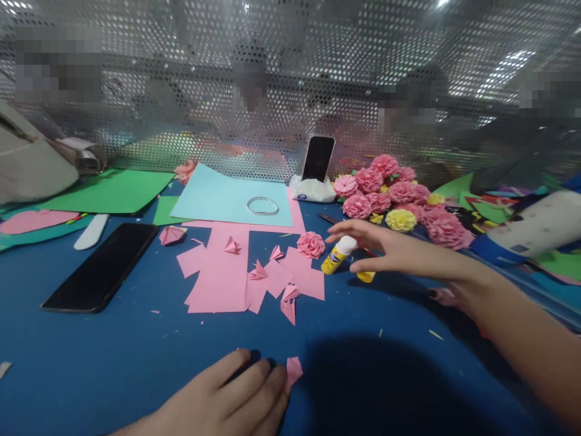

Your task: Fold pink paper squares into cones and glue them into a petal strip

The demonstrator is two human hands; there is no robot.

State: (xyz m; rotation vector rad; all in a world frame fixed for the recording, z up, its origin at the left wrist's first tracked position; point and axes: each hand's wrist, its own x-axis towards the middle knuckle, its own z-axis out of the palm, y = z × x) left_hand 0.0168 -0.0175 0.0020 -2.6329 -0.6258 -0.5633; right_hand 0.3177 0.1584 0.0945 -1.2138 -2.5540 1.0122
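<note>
My left hand [227, 402] lies flat on the blue counter [136, 363] closest to me, fingers loosely curled and gripping nothing; a small folded pink paper piece [293, 369] sits right at their tips. My right hand [385, 248] reaches across with fingers spread open, hovering over the glue stick [338, 254], just touching or barely above it, I cannot tell which. The glue stick is a smooth plastic cylinder, yellow with a white end. It lies tilted, long axis slanting from lower left to upper right, white end toward my hand. A yellow cap [365, 277] rests just under my fingers. Left of it lie flat, cut pink paper sheets [222, 278] and a ruffled pink paper flower [311, 244].
</note>
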